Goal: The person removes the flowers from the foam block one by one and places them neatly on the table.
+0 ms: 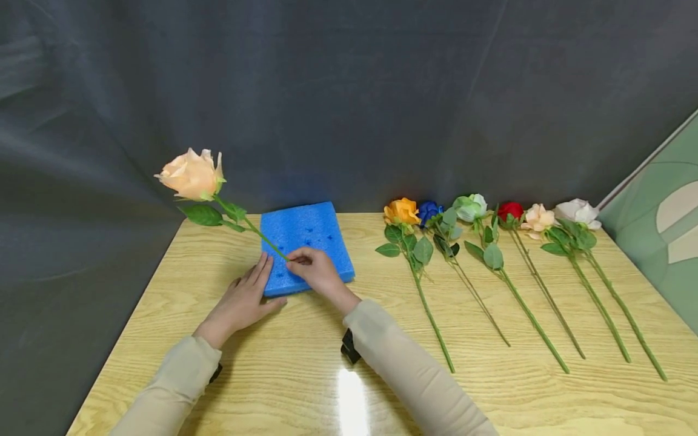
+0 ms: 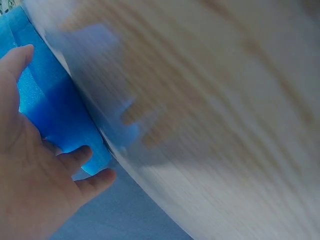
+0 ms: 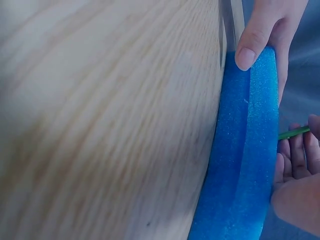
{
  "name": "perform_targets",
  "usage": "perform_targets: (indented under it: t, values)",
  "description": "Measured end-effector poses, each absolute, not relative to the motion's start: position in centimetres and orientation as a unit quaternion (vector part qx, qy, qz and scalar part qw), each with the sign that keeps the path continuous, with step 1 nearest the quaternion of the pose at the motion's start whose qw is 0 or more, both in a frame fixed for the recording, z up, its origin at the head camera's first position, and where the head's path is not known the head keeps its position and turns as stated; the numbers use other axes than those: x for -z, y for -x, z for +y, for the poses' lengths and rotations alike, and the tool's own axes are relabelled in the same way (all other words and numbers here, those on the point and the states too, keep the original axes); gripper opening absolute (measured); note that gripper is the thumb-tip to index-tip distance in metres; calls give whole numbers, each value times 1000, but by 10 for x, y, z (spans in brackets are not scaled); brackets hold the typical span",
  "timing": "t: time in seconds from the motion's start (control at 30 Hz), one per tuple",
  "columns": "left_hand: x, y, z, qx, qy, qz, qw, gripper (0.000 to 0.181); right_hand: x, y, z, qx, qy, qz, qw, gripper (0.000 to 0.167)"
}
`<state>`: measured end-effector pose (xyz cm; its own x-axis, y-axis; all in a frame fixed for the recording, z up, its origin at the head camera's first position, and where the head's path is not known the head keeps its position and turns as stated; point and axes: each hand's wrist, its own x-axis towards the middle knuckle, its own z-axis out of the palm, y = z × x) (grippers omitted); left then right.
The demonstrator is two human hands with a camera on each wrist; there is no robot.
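My right hand [image 1: 323, 274] pinches the green stem [image 1: 264, 238] of a peach rose [image 1: 192, 175] low down, over a blue foam block [image 1: 305, 221]. The rose leans up and left, its bloom beyond the block's left side. In the right wrist view, the stem [image 3: 296, 132] runs between the fingertips to the foam's upper face; whether its tip is inside the foam cannot be seen. My left hand [image 1: 243, 297] rests along the block's left edge with fingers extended, its thumb at the front side. Several small dark holes mark the foam's top.
Several roses lie side by side on the wooden table [image 1: 283, 387] at the right: orange [image 1: 402, 211], blue [image 1: 429, 212], green-white [image 1: 470, 207], red [image 1: 510, 211], peach [image 1: 537, 218] and white [image 1: 578, 213]. Their stems point toward the front. A dark curtain [image 1: 349, 103] hangs behind.
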<state>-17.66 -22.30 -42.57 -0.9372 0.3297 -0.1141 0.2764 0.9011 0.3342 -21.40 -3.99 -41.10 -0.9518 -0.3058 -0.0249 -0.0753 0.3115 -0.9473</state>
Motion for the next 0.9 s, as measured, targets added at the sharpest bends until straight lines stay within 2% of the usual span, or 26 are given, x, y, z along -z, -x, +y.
perform_targets:
  t: [0.3,0.67,0.77,0.9]
  values:
    - [424,177,-223,-156,-157,972,78,89,409,215,-37,591,106,795,90,22]
    - [425,177,-222,-157,-154,973,77,90,412,219,-31,665,47,740,94,24]
    - [425,177,-221,-155,-153,973,77,89,415,222,-29,700,31,707,95,21]
    - [424,176,-220,-153,-154,973,77,89,418,224,-23,783,1,614,105,7]
